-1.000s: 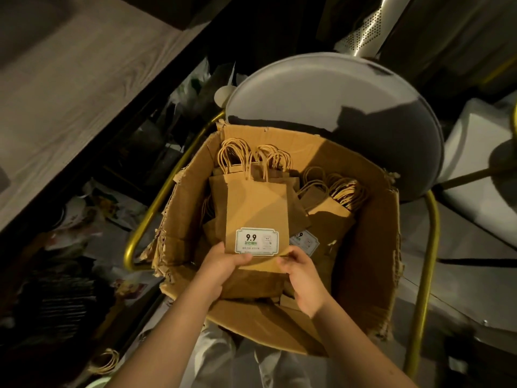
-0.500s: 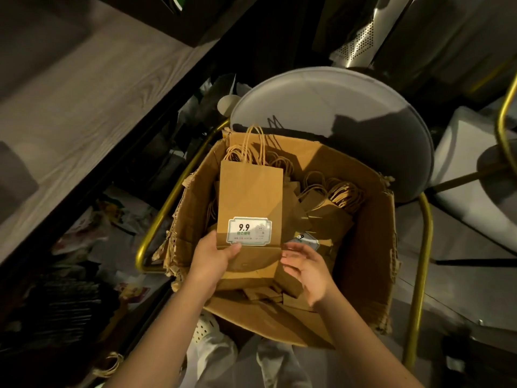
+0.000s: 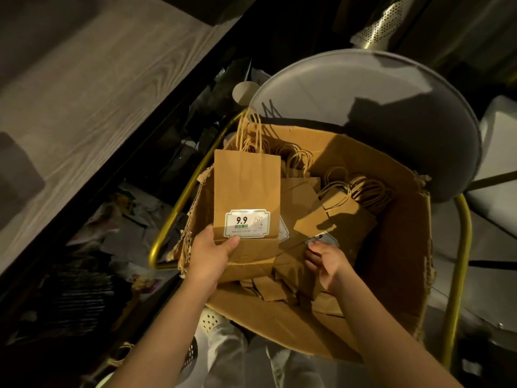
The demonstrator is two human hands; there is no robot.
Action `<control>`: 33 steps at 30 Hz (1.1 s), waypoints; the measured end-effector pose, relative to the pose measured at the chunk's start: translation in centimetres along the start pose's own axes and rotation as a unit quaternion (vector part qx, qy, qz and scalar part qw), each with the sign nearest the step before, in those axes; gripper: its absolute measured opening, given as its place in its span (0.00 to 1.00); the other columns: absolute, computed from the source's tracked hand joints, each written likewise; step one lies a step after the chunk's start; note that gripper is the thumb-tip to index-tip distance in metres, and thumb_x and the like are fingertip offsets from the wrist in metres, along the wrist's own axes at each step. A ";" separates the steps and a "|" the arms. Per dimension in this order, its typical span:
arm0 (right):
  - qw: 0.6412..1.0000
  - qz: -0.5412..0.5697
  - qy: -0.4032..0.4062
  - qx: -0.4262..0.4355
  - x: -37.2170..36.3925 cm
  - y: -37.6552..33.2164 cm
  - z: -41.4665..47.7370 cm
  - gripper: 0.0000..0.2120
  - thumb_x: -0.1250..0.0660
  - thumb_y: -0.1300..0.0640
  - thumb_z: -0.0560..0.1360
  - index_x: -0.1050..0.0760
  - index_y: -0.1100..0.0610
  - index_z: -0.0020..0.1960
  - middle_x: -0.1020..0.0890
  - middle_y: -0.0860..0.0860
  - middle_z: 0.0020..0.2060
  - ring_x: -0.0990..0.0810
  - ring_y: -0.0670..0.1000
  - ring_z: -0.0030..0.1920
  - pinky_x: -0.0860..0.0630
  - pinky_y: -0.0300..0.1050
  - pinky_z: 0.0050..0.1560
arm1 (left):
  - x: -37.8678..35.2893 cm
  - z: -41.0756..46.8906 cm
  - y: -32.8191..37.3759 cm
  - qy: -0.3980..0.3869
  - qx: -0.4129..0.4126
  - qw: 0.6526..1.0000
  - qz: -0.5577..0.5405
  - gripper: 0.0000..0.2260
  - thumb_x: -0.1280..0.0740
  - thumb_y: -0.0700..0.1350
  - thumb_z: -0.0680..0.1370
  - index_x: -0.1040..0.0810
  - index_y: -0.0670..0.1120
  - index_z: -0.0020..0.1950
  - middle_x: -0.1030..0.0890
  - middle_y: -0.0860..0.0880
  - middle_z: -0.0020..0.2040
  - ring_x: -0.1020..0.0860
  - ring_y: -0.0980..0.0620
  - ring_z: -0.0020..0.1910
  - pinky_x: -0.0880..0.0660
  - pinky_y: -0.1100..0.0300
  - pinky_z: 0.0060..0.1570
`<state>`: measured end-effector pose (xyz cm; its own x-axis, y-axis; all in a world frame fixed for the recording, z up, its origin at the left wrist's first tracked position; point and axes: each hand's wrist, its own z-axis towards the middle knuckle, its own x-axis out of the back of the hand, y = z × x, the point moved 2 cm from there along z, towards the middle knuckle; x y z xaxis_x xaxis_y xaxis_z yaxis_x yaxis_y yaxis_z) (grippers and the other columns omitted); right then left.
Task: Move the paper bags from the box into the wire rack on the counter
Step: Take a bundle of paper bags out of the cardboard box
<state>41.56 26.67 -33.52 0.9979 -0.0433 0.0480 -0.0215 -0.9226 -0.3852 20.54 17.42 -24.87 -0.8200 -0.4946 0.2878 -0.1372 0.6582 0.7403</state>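
A torn cardboard box sits on a chair and holds several flat brown paper bags with twisted handles. My left hand grips the bottom of a stack of bags with a white "9.9" label, lifted upright over the box's left side. My right hand reaches into the box, fingers curled around the lower edge of another labelled bag. The wire rack is not in view.
A wood-grain counter runs along the left, with a dark cluttered shelf beneath it. The chair has a round grey backrest and brass-coloured arms. A white seat stands at the right.
My left hand has raised the labelled stack higher and leftward out of the box. My right hand let go of that stack and moved right onto another bag.
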 end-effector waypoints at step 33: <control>0.957 0.019 0.047 0.284 2.6 -6.4 -8.2 0.23 0.40 0.55 0.81 0.39 0.48 0.75 0.26 0.48 0.63 0.21 0.53 0.56 0.21 0.56 0.56 | -0.7 -1.9 0.9 -0.059 0.032 0.998 -0.012 0.10 0.37 0.41 0.80 0.27 0.52 0.59 0.22 0.56 0.51 0.25 0.51 0.55 0.26 0.52 0.55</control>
<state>43.76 29.30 -23.44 0.9866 -0.1319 0.0959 0.0051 -0.5626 -0.8267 22.01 17.30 -23.27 -0.8755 -0.4427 0.1939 -0.1895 0.6835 0.7049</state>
